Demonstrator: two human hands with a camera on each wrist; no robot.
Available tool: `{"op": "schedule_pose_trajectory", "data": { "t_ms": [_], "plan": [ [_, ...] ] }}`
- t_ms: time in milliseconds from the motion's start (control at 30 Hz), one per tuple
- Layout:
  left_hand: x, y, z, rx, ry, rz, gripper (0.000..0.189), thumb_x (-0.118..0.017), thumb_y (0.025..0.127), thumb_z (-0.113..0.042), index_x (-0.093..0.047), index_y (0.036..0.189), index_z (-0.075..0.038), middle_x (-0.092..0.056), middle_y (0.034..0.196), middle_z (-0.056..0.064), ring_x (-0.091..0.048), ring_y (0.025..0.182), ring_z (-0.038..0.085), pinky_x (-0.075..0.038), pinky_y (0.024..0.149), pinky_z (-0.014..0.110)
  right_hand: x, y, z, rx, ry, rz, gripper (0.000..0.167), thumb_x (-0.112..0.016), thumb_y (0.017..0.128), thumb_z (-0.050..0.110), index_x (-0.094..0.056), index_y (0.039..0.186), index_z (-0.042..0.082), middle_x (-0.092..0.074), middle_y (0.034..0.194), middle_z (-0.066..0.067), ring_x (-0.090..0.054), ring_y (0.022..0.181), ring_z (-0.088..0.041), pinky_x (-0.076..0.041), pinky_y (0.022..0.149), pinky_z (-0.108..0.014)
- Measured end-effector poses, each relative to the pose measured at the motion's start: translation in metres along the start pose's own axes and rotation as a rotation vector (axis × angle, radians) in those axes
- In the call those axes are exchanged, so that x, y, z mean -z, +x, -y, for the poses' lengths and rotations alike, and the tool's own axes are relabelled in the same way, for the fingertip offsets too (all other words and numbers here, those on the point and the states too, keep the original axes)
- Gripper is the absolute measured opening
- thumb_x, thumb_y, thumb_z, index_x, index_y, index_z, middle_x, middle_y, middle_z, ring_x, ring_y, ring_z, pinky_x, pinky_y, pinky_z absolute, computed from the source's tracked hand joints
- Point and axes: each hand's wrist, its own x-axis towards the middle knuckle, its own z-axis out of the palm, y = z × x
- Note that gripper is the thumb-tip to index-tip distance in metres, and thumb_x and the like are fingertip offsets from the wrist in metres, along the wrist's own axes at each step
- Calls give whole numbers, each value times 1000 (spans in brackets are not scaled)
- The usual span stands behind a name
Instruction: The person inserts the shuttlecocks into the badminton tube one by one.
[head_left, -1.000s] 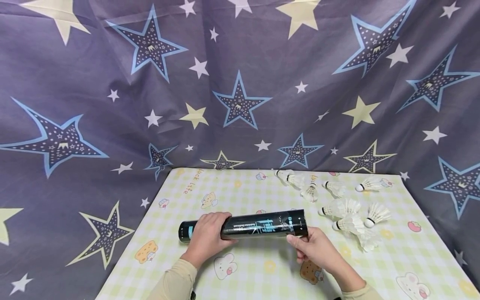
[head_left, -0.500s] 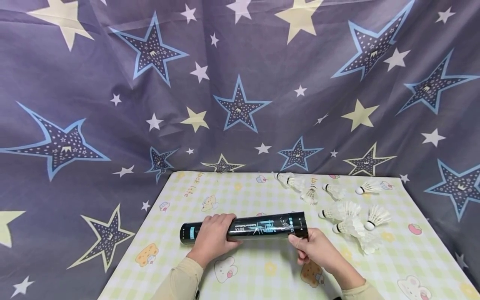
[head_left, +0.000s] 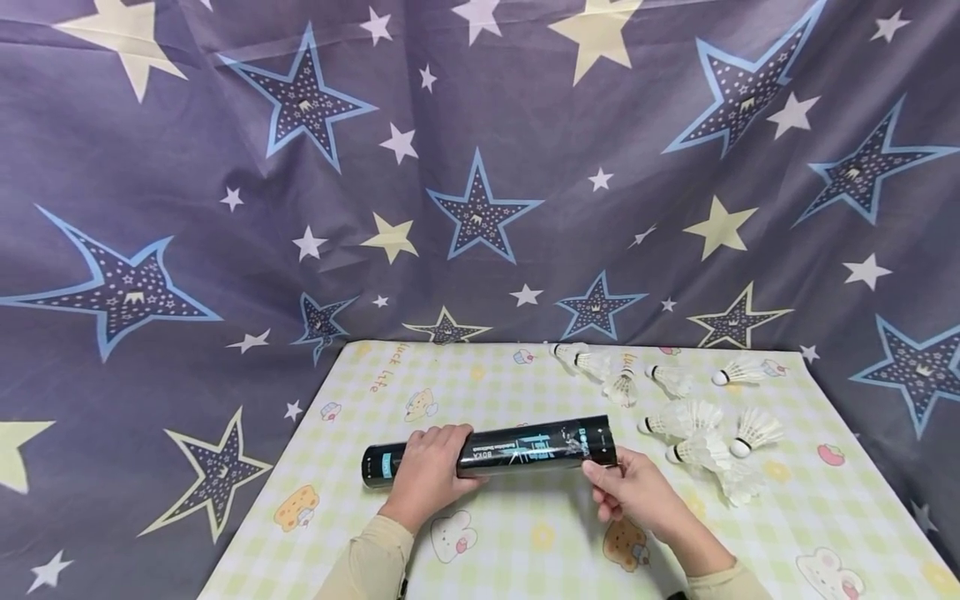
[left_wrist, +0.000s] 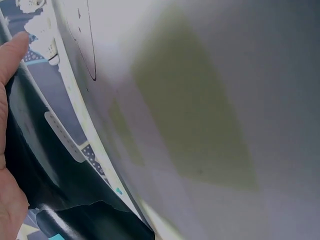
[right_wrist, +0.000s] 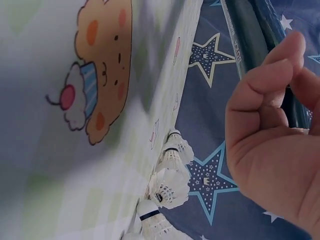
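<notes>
A black shuttlecock tube (head_left: 517, 450) with blue print lies crosswise close over the table in the head view, its right end slightly higher. My left hand (head_left: 429, 473) grips it from above, left of its middle. At the right end, my right hand (head_left: 637, 496) pinches the lower edge, thumb in front; the other fingers are partly hidden behind. In the left wrist view, the tube's dark wall (left_wrist: 50, 145) runs beside the left palm. From the right wrist, the right hand (right_wrist: 270, 150) shows bent fingers at the end of the tube (right_wrist: 247, 37).
Several white feather shuttlecocks (head_left: 756, 429) lie scattered on the table's right and back parts, some overlapping. A checked cloth with cartoon prints (head_left: 540, 537) covers the table. Behind it hangs a purple-grey curtain with stars (head_left: 525, 108).
The tube has rolled slightly, so its print sits differently. My left hand has moved a little to the right along it. The tube's right end has risen slightly with my right hand.
</notes>
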Motion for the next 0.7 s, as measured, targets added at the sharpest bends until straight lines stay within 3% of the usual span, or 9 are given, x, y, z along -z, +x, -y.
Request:
{"op": "schedule_pose_trajectory", "data": {
  "t_ms": [200,333,700],
  "plan": [
    [-2,1,0,12,3,-6,82,-90,74,-66,-61,136,-21,-75,122,0,-70,105,22,-53,96,48,9,-9,2,21,3,-87,47,-66,107,27,-56,140,-5,-68,71,-1,-66,56,-12,-52,56,-26],
    [-1,1,0,21,-1,5,81,-89,75,-66,-61,137,-21,-75,123,0,-70,106,23,-52,96,48,21,-19,1,61,-43,-153,51,-66,107,22,-53,148,-6,-68,73,-4,-65,57,-11,-51,56,-24],
    [8,6,4,88,-79,16,84,-92,74,-63,-61,139,-20,-75,127,1,-71,110,24,-52,97,47,86,-56,-13,118,-284,-404,37,-66,107,21,-65,135,-2,-69,72,3,-66,61,-11,-54,55,-28]
  ]
}}
